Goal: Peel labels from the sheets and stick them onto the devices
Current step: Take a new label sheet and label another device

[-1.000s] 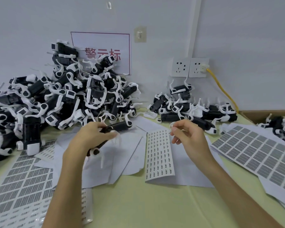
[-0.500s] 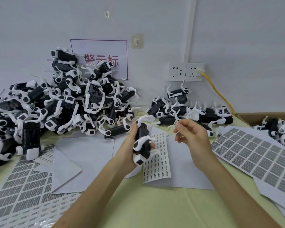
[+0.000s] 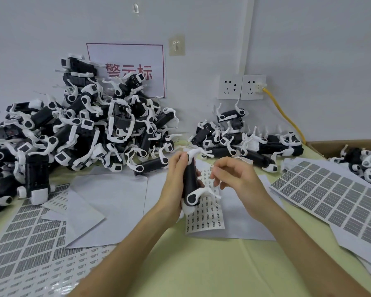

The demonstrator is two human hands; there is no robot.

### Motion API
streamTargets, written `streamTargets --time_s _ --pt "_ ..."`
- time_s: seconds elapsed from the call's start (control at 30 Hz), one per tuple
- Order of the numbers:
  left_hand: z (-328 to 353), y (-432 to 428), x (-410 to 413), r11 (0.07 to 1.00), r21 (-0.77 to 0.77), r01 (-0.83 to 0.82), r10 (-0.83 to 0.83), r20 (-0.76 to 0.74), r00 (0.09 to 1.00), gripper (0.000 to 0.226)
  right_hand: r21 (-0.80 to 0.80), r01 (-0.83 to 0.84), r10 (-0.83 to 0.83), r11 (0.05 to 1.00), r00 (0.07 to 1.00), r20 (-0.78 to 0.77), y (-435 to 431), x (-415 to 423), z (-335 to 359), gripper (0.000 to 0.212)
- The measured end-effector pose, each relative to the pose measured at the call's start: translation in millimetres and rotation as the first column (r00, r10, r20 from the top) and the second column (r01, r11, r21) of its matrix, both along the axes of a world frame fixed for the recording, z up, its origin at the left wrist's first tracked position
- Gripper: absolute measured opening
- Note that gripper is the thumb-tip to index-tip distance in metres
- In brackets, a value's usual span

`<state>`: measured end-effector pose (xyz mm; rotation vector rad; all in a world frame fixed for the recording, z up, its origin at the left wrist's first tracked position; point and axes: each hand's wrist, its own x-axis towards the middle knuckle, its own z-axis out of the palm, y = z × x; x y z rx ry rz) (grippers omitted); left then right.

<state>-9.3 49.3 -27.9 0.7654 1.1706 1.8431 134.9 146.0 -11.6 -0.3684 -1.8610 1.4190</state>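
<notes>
My left hand [image 3: 173, 179] grips a black-and-white device [image 3: 190, 182], held upright above the table's middle. My right hand [image 3: 236, 179] is just to its right, fingertips pinched together close to the device's side; a small label seems to sit between them, too small to make out. Under both hands lies a sheet of small labels [image 3: 206, 211] on white paper. A big pile of the same devices [image 3: 77, 133] fills the back left, and a smaller pile [image 3: 244, 142] lies at the back right.
Sheets of larger grey labels lie at the right [image 3: 330, 196] and front left [image 3: 26, 249]. A cardboard box [image 3: 338, 144] with more devices stands at the far right. A yellow cable [image 3: 287, 118] runs down from the wall socket [image 3: 253, 86].
My left hand has taken a device from the pile's edge, brought it to the middle and stood it upright. My right hand has moved in close to its side.
</notes>
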Motion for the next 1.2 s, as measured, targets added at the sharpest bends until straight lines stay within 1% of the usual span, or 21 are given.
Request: streamTargets --time_s 0.07,0.13,0.17,0.23,0.27,0.33,0.37,0.4,0.5,0.6,0.67,0.77,0.97,1.07,1.2 --pt "-2.6 1.2 0.8 0.999 0.021 -0.05 0.051 -0.093 0.994 0.047 0.013 -0.03 0.03 0.999 0.999 0.013 -1.5 -1.1 -1.4 0.012" --pt "-3.4 1.5 3.1 0.997 0.033 -0.069 0.073 -0.142 0.987 0.039 0.017 -0.044 0.044 0.999 0.999 0.016 -2.8 -2.5 -2.6 0.012" --pt "-2.3 0.6 4.1 0.997 0.032 -0.072 0.076 -0.154 0.985 0.039 0.02 -0.044 0.044 0.999 0.999 0.019 -3.3 -3.3 -3.1 0.013" --pt "0.1 0.2 4.4 0.999 0.023 -0.047 0.05 -0.142 0.989 0.052 0.023 -0.034 0.033 0.999 0.999 0.032 -3.6 -4.1 -4.1 0.013" --pt "1.0 0.9 4.2 1.0 0.011 -0.009 0.01 -0.121 0.993 0.056 0.018 -0.032 0.031 0.999 0.999 0.038 -3.5 -4.4 -4.4 0.013" --pt "2.6 2.3 5.1 0.997 0.002 0.073 -0.073 -0.087 0.994 0.047 0.011 -0.036 0.035 0.999 0.998 0.056 -3.6 -4.8 -4.8 0.013" --pt "1.9 2.4 5.2 0.996 0.018 0.091 -0.089 -0.072 0.993 0.04 0.015 -0.032 0.031 0.999 0.997 0.064 -3.9 -4.9 -4.9 0.013" --pt "1.1 2.2 5.3 0.995 0.041 0.092 -0.09 -0.06 0.994 0.039 0.02 -0.022 0.021 1.0 0.997 0.069 -3.9 -5.1 -4.8 0.013" --pt "-3.3 1.8 4.2 0.993 0.061 0.096 -0.089 -0.107 0.99 0.057 -0.001 0.041 -0.041 0.999 0.997 0.063 -1.9 -4.5 -4.0 0.011" --pt "-5.2 0.5 5.6 0.994 0.043 0.098 -0.089 -0.186 0.979 0.064 -0.033 0.089 -0.088 0.995 0.995 0.045 0.7 -2.6 -3.5 0.009" --pt "-6.1 -1.3 6.6 0.994 0.031 0.102 -0.092 -0.236 0.967 0.074 -0.025 0.092 -0.091 0.995 0.995 0.034 1.0 -1.9 -3.2 0.01" --pt "-5.6 -4.1 7.1 0.994 0.021 0.103 -0.094 -0.271 0.958 0.086 -0.02 0.087 -0.086 0.996 0.996 0.034 0.9 -1.5 -2.5 0.012" --pt "-4.2 -5.1 6.7 0.994 0.028 0.11 -0.097 -0.297 0.95 0.087 0.034 0.117 -0.117 0.993 0.993 -0.016 0.8 -1.0 -1.3 0.017" --pt "-4.8 -5.3 6.6 0.991 0.048 0.127 -0.106 -0.313 0.944 0.089 0.08 0.145 -0.146 0.986 0.989 0.011 2.5 -1.7 -3.1 0.018" --pt "-6.8 -3.7 6.7 0.99 0.058 0.125 -0.097 -0.351 0.931 0.088 0.068 0.139 -0.141 0.988 0.989 0.037 4.3 -2.1 -4.1 0.027"
